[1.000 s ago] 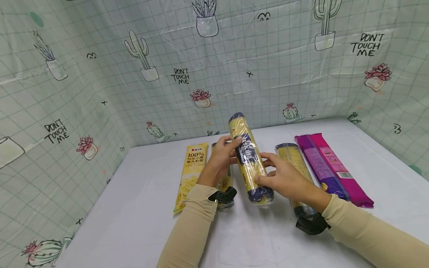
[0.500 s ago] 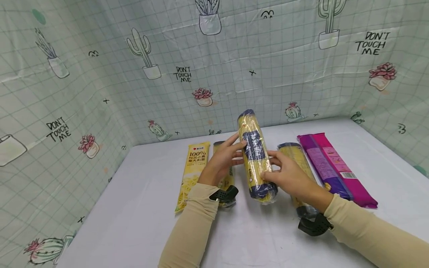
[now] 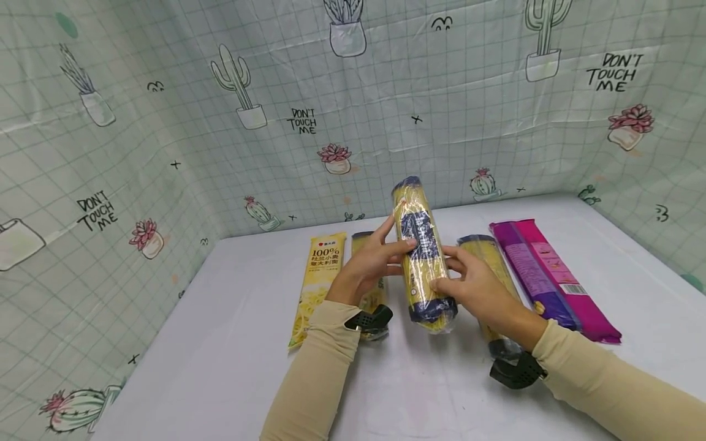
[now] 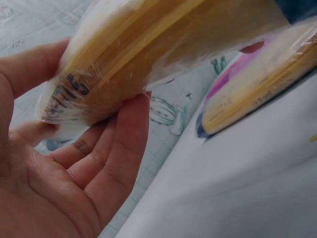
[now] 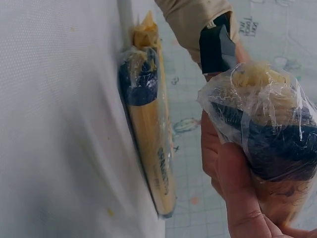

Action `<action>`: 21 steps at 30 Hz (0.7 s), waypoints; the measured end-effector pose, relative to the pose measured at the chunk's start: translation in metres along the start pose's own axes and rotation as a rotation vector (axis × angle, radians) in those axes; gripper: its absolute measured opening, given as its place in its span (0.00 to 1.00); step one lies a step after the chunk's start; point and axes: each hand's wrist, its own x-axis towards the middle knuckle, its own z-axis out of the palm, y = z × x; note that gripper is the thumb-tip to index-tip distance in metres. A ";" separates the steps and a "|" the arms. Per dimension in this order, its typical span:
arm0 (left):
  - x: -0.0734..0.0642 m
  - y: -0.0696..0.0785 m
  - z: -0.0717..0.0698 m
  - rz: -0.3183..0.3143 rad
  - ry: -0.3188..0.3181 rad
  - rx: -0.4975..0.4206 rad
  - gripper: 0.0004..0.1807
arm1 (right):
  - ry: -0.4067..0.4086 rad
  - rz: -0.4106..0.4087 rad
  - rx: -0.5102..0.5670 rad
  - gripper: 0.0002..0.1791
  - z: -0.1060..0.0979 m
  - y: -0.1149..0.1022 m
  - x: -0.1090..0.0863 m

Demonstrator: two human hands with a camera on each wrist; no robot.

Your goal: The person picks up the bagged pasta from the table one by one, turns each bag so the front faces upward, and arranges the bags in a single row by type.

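Note:
A long plastic-wrapped pack of spaghetti [image 3: 421, 269], yellow with dark blue ends and a blue label, is held tilted above the table, its far end raised. My left hand [image 3: 372, 260] grips it from the left around the middle, thumb across the label. From the right, my right hand [image 3: 477, 288] holds its lower part, thumb on the front. The left wrist view has the clear wrap of the spaghetti pack [image 4: 124, 54] between thumb and fingers. Its crinkled blue end [image 5: 277, 144] fills the right side of the right wrist view.
On the white table [image 3: 220, 343] lie a yellow pasta bag [image 3: 317, 288] and a second spaghetti pack [image 3: 375, 297], left of the held one. To the right are another spaghetti pack [image 3: 488, 257] and a pink-purple bag [image 3: 551, 275]. A patterned cloth [image 3: 386, 92] hangs behind.
The held spaghetti pack has shifted slightly right and stands a little more upright in view. My left thumb has moved further across its label. Both hands keep hold.

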 end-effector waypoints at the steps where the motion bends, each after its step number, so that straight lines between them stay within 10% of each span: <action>1: 0.001 -0.001 0.000 0.004 0.003 -0.002 0.48 | -0.006 0.001 0.008 0.40 0.000 0.000 0.000; 21: 0.003 -0.001 0.005 -0.007 0.094 -0.010 0.45 | -0.028 0.118 -0.010 0.35 -0.010 0.002 0.006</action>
